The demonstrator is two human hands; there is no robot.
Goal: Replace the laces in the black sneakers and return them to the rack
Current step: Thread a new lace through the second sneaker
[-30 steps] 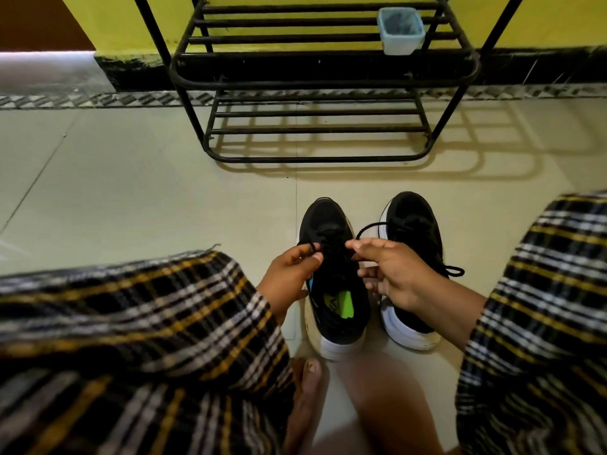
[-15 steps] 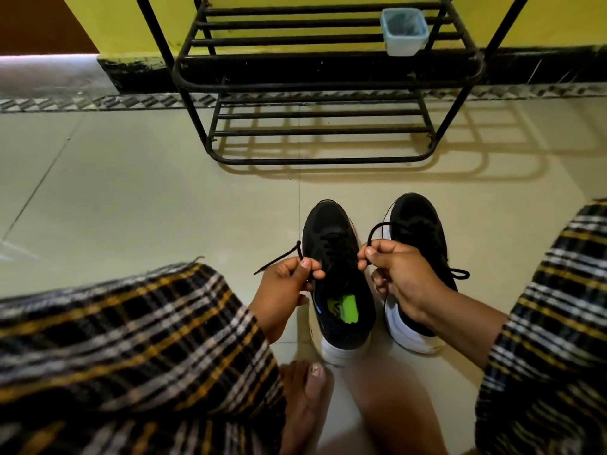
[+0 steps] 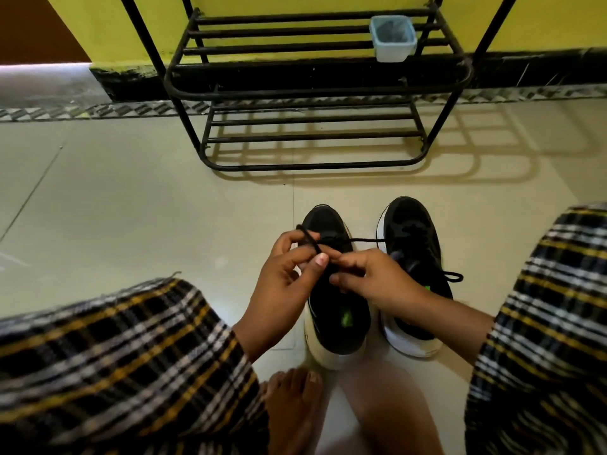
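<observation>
Both hands work a thin black lace over the left of two sneakers on the floor.

The left hand (image 3: 285,277), at about 7 o'clock of the frame centre, has its fingers curled round the lace (image 3: 310,239), which loops over the index finger. The left sneaker (image 3: 331,310) sits beneath, its toe toward 12 o'clock. The right hand (image 3: 371,279) pinches the same lace lower down; a free strand runs off toward 3 o'clock across the right sneaker (image 3: 415,244). The lace looks light, limp and likely to slip, so it is best gripped close to the tip; the shoes seem light and firm-soled, best taken at the heel. The rack (image 3: 315,93) stands at 12 o'clock, holding a small tub (image 3: 393,39).
</observation>
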